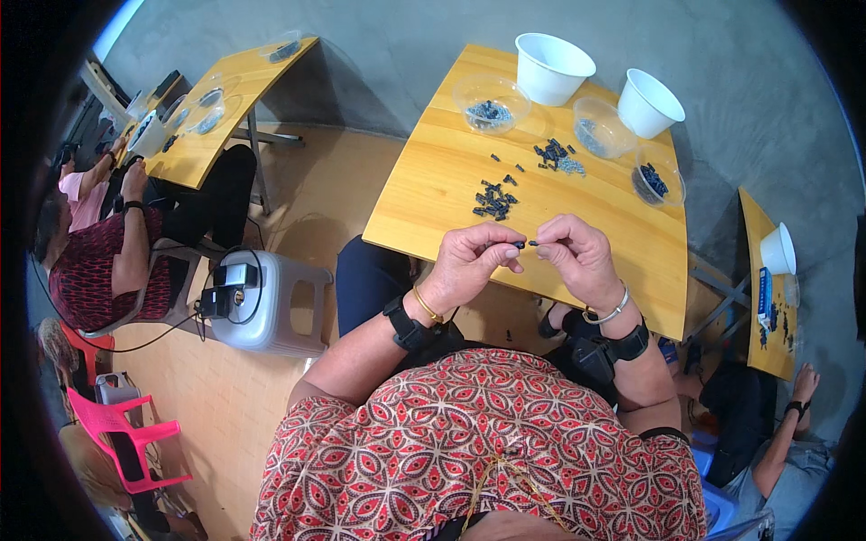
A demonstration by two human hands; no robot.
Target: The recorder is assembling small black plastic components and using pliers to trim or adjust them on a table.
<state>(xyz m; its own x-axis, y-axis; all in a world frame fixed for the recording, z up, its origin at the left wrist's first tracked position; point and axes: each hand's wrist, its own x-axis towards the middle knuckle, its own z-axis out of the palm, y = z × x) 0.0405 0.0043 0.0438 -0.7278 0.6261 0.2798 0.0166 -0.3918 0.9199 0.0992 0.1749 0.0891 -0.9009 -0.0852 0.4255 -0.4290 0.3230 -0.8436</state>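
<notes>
Above the near edge of the wooden table [433, 207], my two hands meet with their fingertips almost touching. My left hand [469, 263] pinches a small black plastic part [519, 244] between thumb and forefinger. In my right hand [582, 261], thumb and forefinger close on a tiny dark piece [533, 242], too small to name. A slight gap separates the two pieces. Just beyond my hands lies a loose pile of black plastic parts [493, 202]. Farther off is a second black pile [550, 154], beside some small grey pieces [571, 166].
Clear bowls with small grey pieces [489, 112] and black parts [653, 179] stand on the table, along with another clear bowl [614, 142]. Two white tubs [552, 79] [651, 106] stand at the back. Left are a grey stool [293, 302], a pink chair [117, 419] and people at another table [262, 72].
</notes>
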